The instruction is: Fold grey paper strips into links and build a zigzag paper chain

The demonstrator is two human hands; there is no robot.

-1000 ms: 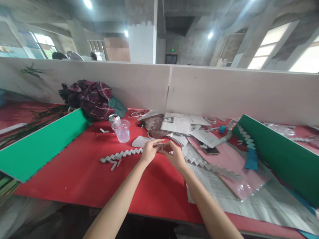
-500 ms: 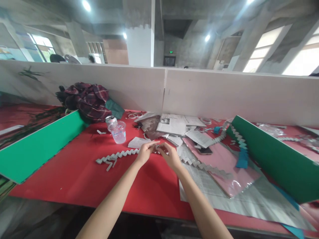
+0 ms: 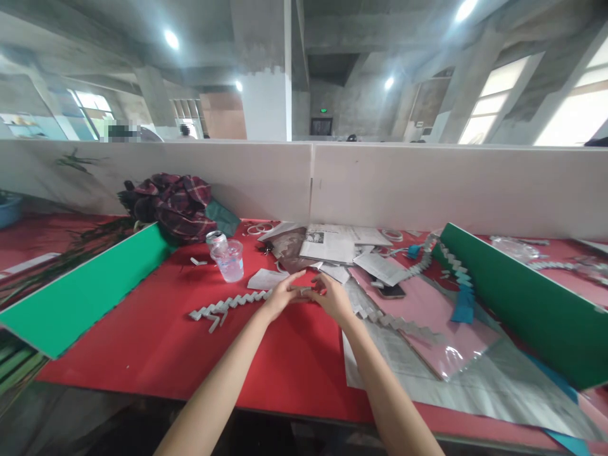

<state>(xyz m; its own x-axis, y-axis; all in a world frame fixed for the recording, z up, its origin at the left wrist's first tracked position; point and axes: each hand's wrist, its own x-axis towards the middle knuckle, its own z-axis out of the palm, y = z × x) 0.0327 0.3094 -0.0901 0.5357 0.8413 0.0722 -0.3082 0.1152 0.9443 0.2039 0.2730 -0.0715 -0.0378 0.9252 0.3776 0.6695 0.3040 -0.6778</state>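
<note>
A white zigzag chain of folded paper strips [image 3: 232, 303] runs from the left part of the red table toward my hands, and more of the chain [image 3: 380, 318] continues on the right. My left hand [image 3: 281, 299] pinches the chain near its middle, thumb and fingers closed on it. Facing it, my right hand [image 3: 334, 299] has its fingertips bent onto the same spot, index finger arched. The folds between the fingertips are mostly hidden. Loose folded strips [image 3: 215, 323] lie just below the chain's left end.
A clear plastic cup [image 3: 230, 263] and a can [image 3: 216, 239] stand at the left. Papers [image 3: 327, 247], a phone [image 3: 392, 292] and a pink folder [image 3: 434, 304] lie at centre and right. Green dividers [image 3: 90, 291] flank the red table; plaid cloth [image 3: 183, 206] is piled behind.
The view has tilted up slightly, so the table sits lower. My right fingers have lifted and arched more, while both hands stay together at the chain.
</note>
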